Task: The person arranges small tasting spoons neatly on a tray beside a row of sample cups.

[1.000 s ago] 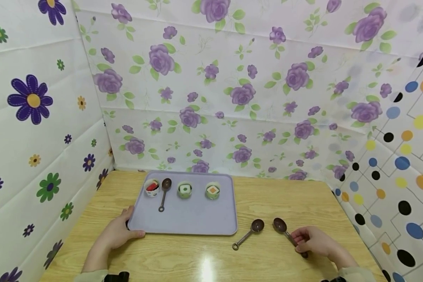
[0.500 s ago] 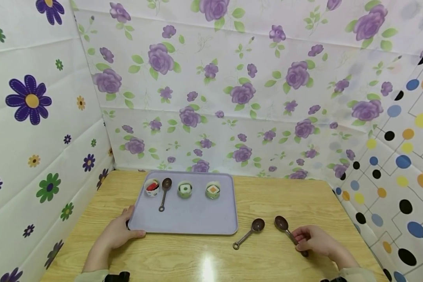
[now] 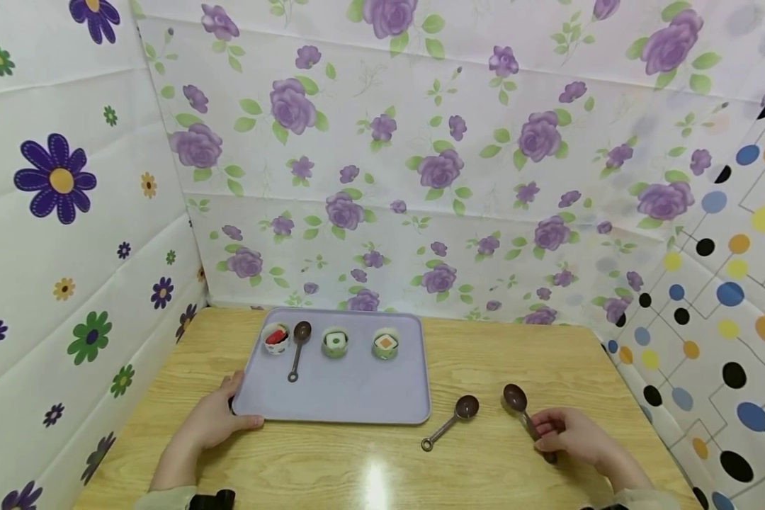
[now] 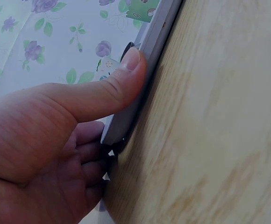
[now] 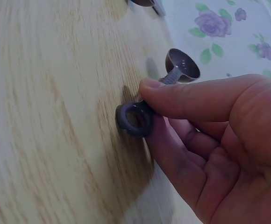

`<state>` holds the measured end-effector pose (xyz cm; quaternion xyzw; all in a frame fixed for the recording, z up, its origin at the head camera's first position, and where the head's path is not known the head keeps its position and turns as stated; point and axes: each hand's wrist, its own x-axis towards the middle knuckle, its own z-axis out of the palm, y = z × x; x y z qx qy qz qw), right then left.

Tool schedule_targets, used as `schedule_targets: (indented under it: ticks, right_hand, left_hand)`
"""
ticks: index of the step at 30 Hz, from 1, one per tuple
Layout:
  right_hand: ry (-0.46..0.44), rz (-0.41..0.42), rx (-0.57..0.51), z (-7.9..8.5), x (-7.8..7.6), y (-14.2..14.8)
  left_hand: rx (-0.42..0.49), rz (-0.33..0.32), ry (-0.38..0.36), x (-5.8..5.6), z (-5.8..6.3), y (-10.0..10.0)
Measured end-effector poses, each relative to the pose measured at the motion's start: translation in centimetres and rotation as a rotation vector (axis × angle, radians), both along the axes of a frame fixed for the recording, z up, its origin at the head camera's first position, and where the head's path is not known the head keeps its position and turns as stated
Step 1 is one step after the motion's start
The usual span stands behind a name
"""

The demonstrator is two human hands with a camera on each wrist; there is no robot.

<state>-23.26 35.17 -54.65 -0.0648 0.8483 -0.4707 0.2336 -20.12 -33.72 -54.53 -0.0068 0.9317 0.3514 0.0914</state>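
Note:
My right hand (image 3: 576, 439) pinches the handle of a dark brown measuring spoon (image 3: 515, 398) between thumb and fingers. In the right wrist view its ring end (image 5: 135, 119) sticks out below the thumb, its bowl beyond the fingers. A second measuring spoon (image 3: 466, 408) lies on the table, left of the held one. My left hand (image 3: 210, 419) holds the front left corner of a pale lilac tray (image 3: 331, 400), thumb (image 4: 112, 88) against its edge. On that tray lie a third measuring spoon (image 3: 298, 348) and a cup with a red piece (image 3: 277, 338).
Also on the tray stand two green cups, one holding a white piece with a green dot (image 3: 335, 342), the other a white piece with an orange diamond (image 3: 385, 343). The wooden table (image 3: 516, 354) meets flowered cloth (image 3: 395, 234) at the back and patterned cloth at both sides.
The bowl of the measuring spoon in my right hand has moved slightly up and to the right in the head view. My left hand and the tray stay put.

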Motion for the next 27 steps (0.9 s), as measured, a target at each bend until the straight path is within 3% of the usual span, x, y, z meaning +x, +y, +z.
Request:
schedule_targets:
  ticks: [13, 27]
  right_hand:
    - [0.001, -0.055, -0.096, -1.0, -0.5, -0.8]
    - [0.005, -0.053, -0.219, -0.7, -1.0, -3.6]
  left_hand:
    - [-0.010, 0.000, 0.008, 0.1, 0.2, 0.1]
    - [0.002, -0.005, 0.001, 0.0, -0.3, -0.2]
